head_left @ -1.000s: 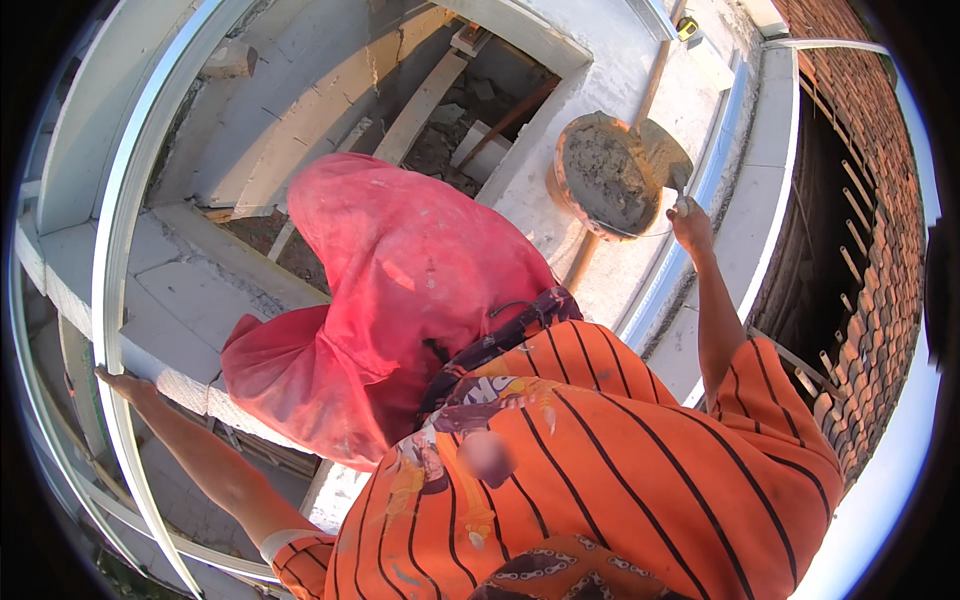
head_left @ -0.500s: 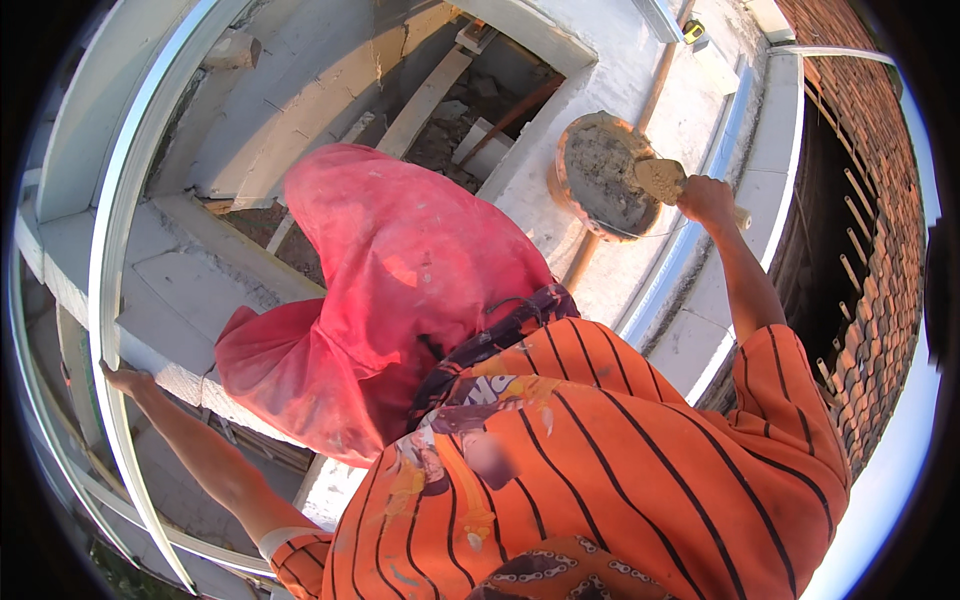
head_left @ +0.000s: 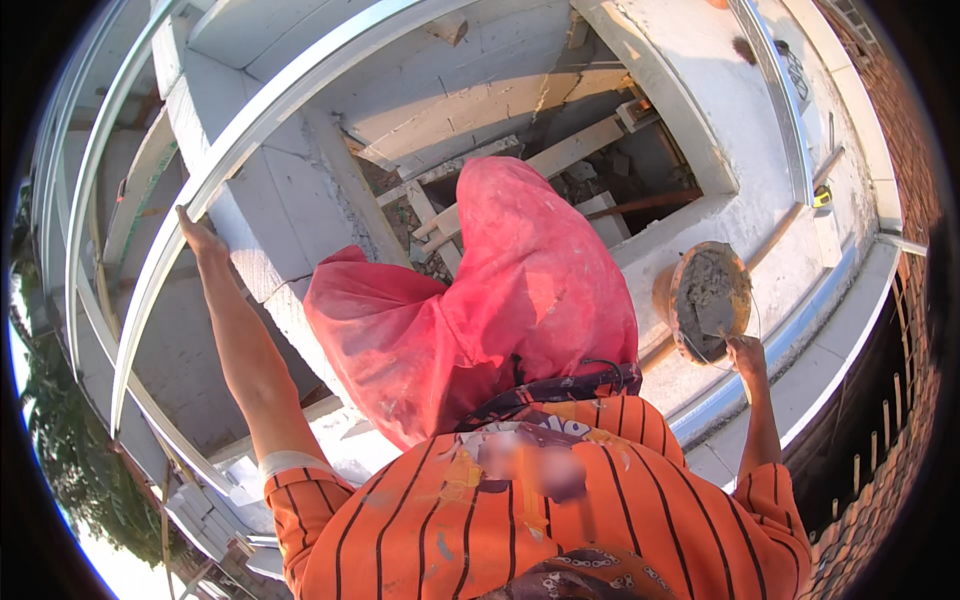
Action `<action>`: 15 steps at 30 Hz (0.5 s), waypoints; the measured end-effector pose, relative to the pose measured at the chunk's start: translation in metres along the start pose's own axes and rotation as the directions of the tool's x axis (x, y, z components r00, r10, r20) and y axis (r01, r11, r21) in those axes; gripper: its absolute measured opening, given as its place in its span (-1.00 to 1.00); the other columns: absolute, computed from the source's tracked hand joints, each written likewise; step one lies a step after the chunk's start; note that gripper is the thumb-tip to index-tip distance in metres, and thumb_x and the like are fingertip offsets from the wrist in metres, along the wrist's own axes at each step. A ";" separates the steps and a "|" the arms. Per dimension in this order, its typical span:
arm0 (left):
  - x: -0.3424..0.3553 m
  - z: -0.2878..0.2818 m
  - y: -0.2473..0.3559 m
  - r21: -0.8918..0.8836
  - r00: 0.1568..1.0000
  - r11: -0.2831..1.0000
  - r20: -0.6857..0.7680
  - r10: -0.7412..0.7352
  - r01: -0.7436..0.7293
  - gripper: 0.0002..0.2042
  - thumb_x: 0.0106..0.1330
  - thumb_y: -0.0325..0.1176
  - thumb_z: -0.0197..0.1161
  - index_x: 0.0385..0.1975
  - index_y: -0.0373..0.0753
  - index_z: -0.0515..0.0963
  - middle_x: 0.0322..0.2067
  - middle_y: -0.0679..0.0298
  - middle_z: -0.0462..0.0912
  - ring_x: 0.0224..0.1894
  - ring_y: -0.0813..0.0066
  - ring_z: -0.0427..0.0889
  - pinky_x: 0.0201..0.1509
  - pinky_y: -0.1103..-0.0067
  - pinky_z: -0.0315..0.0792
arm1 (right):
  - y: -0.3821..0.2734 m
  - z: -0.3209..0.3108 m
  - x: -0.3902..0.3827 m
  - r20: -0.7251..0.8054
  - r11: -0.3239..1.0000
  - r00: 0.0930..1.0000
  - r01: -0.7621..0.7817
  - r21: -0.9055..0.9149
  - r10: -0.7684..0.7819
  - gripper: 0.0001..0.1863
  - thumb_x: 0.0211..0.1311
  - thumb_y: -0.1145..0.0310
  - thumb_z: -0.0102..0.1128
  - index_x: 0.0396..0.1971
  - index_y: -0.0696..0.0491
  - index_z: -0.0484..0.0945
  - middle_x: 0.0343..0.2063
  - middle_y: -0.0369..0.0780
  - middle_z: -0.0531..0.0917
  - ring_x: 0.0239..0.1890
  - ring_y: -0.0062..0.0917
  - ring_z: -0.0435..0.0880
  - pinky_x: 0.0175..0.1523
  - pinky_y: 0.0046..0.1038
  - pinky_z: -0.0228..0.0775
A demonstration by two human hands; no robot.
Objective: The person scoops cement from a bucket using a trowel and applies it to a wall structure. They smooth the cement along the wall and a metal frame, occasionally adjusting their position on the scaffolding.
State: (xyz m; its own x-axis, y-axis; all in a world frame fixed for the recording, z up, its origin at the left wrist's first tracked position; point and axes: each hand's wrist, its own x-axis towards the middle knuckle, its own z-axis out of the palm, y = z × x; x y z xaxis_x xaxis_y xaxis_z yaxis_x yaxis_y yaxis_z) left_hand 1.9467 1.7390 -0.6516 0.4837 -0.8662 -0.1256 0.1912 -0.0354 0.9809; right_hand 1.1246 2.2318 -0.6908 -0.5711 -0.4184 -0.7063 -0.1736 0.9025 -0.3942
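Note:
My right hand [head_left: 746, 355] is closed round the handle of a trowel [head_left: 715, 318]. The trowel's blade rests in grey wet mortar [head_left: 707, 280] inside a round bucket [head_left: 663, 293] with a wire handle, standing on the slab to my right. Out to the left, my left hand [head_left: 203, 238] grips the edge of a long pale metal beam [head_left: 225, 160] that curves across the view. Its fingers are partly hidden behind the beam. Between my hands are my legs in dusty red trousers [head_left: 540, 270].
Ahead lies a rectangular opening [head_left: 670, 165] with planks and rubble below. Pale blocks [head_left: 290, 200] form a wall top on the left, with a drop beyond. A yellow tape measure [head_left: 822, 196] and metal profiles [head_left: 770, 90] lie at right, near a tiled roof [head_left: 890, 500].
My view has turned, so the scene has shifted. The trowel, loaded and above the bucket's edge before, has gone down into the mortar. My left hand is still on the beam.

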 end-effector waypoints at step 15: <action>-0.015 0.034 0.026 -0.021 0.986 0.988 0.069 -0.153 0.154 -0.29 0.23 0.16 -0.08 0.24 -0.25 0.11 0.26 0.03 0.06 0.30 0.19 0.03 0.34 0.36 -0.09 | -0.002 -0.027 -0.001 0.024 0.962 0.963 0.266 0.060 -0.267 -0.74 0.06 0.18 0.07 -0.61 0.05 0.42 -0.77 -0.34 0.37 -0.75 -0.66 0.34 -0.67 -0.62 0.19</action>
State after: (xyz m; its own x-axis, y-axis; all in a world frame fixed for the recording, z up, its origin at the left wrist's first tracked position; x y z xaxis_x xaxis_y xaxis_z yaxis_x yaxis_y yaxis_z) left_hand 1.9155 1.7340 -0.6194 0.3890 -0.8828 -0.2634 0.2820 -0.1581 0.9463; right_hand 1.1039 2.2331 -0.6728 -0.4844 -0.6468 -0.5890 -0.2706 0.7511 -0.6022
